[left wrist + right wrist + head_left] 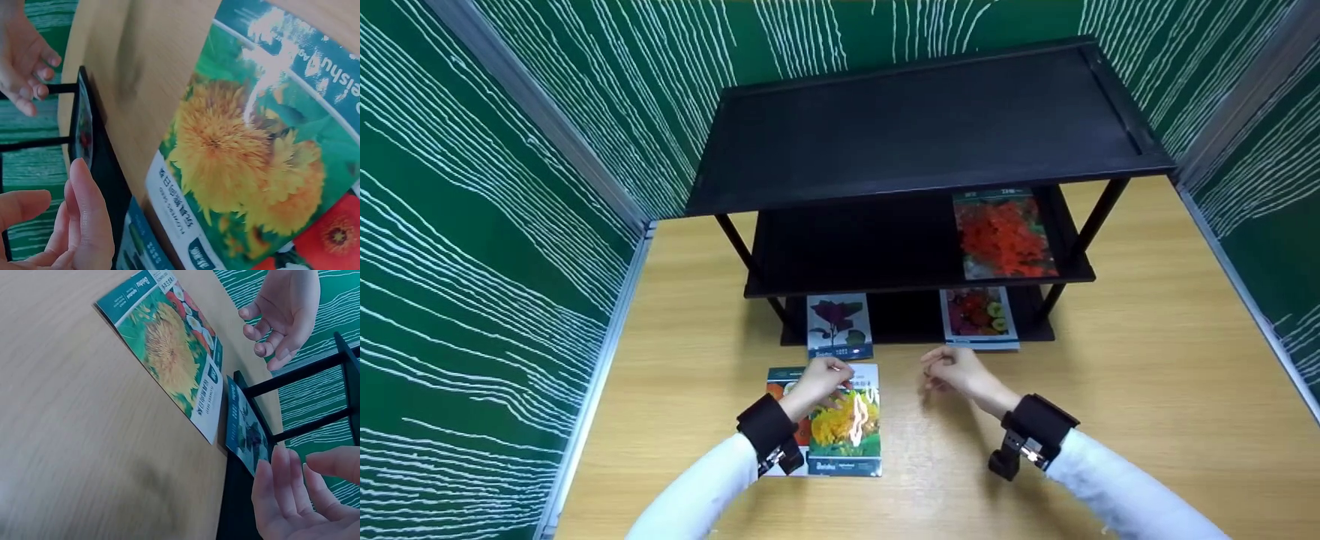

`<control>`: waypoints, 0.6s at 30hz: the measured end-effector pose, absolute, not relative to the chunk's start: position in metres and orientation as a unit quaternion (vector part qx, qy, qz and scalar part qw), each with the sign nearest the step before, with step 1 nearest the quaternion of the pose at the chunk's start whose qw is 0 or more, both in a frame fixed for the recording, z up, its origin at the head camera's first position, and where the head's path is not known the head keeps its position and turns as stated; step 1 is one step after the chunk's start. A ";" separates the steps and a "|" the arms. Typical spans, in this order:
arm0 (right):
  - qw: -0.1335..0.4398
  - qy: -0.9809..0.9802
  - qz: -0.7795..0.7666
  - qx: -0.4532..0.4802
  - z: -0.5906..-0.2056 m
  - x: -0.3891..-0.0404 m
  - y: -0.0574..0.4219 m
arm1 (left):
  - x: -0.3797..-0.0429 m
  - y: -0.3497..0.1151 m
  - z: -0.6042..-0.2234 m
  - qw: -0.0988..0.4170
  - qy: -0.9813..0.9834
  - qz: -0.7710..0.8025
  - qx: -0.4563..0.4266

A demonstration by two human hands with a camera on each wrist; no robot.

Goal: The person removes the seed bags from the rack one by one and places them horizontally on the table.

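My left hand hovers over the seed packets on the table, its fingers loosely bent and holding nothing. Under it lies a seed packet with yellow flowers. That one partly covers a packet with red flowers, mostly hidden by my hand and wrist in the head view. To the right, my right hand is over the wood surface with relaxed, empty fingers. It is nearest to a packet with mixed red and pink flowers on the bottom shelf. A packet with a dark purple plant lies at that shelf's left end.
A black three-tier rack stands on the wooden table. On its middle tier, at the right, lies a large packet with red flowers. Green panels with white streaks enclose the table at the back and sides.
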State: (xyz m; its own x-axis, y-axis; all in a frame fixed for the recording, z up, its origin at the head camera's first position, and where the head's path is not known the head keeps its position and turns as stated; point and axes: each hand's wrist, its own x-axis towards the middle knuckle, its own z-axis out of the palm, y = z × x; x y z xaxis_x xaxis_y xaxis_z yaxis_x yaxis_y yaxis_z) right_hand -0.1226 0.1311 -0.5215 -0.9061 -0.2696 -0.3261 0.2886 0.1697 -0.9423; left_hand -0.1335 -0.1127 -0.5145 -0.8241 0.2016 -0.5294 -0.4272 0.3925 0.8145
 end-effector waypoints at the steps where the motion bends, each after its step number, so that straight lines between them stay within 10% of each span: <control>1: 0.215 0.735 -0.644 0.003 -0.520 -0.123 0.133 | -0.134 -0.112 -0.512 0.288 0.784 0.546 -0.069; 18: 0.197 0.735 -0.649 -0.020 -0.485 -0.131 0.159 | -0.150 -0.098 -0.472 0.279 0.785 0.552 -0.023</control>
